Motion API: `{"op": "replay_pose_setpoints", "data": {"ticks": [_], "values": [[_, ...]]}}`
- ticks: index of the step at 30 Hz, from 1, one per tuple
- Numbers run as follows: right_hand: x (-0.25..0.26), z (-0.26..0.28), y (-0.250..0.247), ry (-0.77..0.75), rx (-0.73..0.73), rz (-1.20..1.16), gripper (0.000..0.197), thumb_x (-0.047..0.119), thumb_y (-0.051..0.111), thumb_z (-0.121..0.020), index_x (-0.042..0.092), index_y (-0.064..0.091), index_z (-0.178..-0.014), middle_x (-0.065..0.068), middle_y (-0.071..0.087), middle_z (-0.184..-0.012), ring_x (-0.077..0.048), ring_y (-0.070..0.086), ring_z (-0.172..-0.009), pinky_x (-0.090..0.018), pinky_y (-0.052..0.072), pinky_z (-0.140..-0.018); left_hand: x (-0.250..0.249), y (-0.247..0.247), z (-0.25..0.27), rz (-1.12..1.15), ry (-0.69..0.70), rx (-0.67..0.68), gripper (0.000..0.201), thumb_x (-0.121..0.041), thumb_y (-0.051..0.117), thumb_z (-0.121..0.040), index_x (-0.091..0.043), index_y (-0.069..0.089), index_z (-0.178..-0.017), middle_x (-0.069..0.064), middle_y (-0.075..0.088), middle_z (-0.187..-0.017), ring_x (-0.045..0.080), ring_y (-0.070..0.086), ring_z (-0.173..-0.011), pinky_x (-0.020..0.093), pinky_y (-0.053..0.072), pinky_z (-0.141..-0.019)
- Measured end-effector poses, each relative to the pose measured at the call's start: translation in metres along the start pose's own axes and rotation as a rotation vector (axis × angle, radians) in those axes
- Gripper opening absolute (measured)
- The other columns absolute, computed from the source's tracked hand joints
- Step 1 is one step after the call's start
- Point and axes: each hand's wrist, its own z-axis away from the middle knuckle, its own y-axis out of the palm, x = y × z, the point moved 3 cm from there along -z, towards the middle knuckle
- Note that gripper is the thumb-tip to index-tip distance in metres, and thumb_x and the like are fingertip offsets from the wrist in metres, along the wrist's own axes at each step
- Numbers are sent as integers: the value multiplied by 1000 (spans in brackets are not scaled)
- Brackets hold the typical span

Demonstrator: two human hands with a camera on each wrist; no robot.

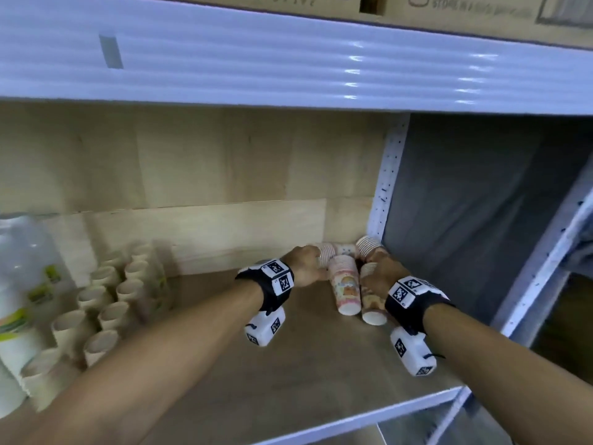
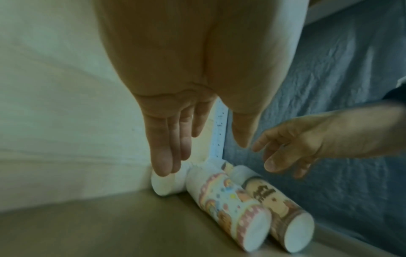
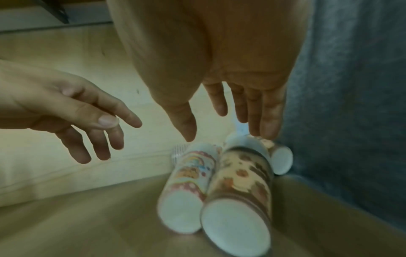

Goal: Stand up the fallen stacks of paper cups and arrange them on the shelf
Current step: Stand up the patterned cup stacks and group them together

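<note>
Several stacks of printed paper cups lie fallen in the back right corner of the wooden shelf [image 1: 288,364]. A pink rainbow-print stack [image 1: 345,285] [image 2: 228,200] [image 3: 189,184] and a brown-print stack [image 1: 372,300] [image 2: 283,208] [image 3: 241,194] lie side by side with their bases toward me. More stacks [image 1: 369,245] lie behind them against the back wall. My left hand [image 1: 308,264] [image 2: 197,139] hovers with straight fingers over a white stack [image 2: 167,184] at the back. My right hand [image 1: 382,274] [image 3: 228,125] hovers open over the brown-print stack. Neither hand holds anything.
Upright brown cup stacks [image 1: 106,303] in wrap and a large clear bottle [image 1: 19,277] stand at the shelf's left. A white perforated post [image 1: 388,181] and a grey cloth wall [image 1: 465,203] close the right side. A white shelf [image 1: 288,65] hangs overhead.
</note>
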Motion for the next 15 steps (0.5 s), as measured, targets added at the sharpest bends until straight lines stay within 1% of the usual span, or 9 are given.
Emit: {"op": "replay_pose_setpoints", "data": {"ticks": [1,2,3,6,8,10,12,13,15], "values": [[-4,8,0,14,-17,-34,70,49,60,-68,49,37,-134,0,54,-133,-30,59,-115,-43,48,-96,-3,8,-5,-1,-1,-4,67,-53,63,-85,-14,49,-138,7,54,-135,25,56,-114,35,49,-94],[-10,10,2,31,-20,-55,75,47,60,-69,51,30,-138,0,53,-136,-30,59,-116,-43,49,-95,-5,16,-11,9,-8,-10,67,-54,62,-86,-13,48,-138,8,52,-136,25,56,-115,34,48,-93],[-13,13,4,61,0,-55,80,45,60,-71,46,25,-143,-3,50,-141,-31,57,-119,-44,49,-97,-7,24,-15,17,-20,-8,66,-54,61,-87,-12,48,-137,8,51,-136,25,55,-115,33,47,-91],[-25,9,17,171,55,-28,84,39,57,-82,19,15,-153,-14,36,-152,-34,46,-131,-40,42,-105,-10,45,-27,63,-58,-10,61,-52,59,-89,-13,49,-134,8,56,-131,27,56,-113,32,47,-84],[-27,7,25,201,50,-20,89,38,59,-86,10,8,-153,-19,34,-150,-37,44,-131,-40,41,-104,-10,57,-37,121,-85,-4,63,-54,59,-87,-13,50,-133,8,58,-129,27,58,-112,34,49,-88],[-32,3,35,207,46,-9,99,39,64,-81,6,3,-152,-22,38,-145,-38,45,-127,-42,44,-102,-13,69,-43,184,-117,32,73,-59,60,-80,-12,46,-134,10,56,-130,29,57,-113,38,50,-92],[-33,3,40,201,39,5,101,43,65,-76,7,9,-151,-24,40,-143,-39,47,-125,-45,45,-101,-14,84,-51,238,-141,65,90,-64,63,-70,-10,38,-138,14,50,-137,33,53,-118,40,48,-96],[-33,4,41,185,35,14,95,44,64,-75,8,17,-150,-24,41,-143,-39,48,-124,-45,45,-101,-14,88,-53,241,-161,42,94,-63,66,-71,-10,33,-142,13,48,-139,33,52,-120,39,48,-97],[-31,5,43,139,40,27,74,43,65,-81,10,39,-142,-19,47,-140,-37,50,-123,-46,45,-101,-14,93,-54,240,-189,-48,93,-54,69,-78,-10,26,-147,14,46,-141,33,51,-123,40,47,-97]]}}
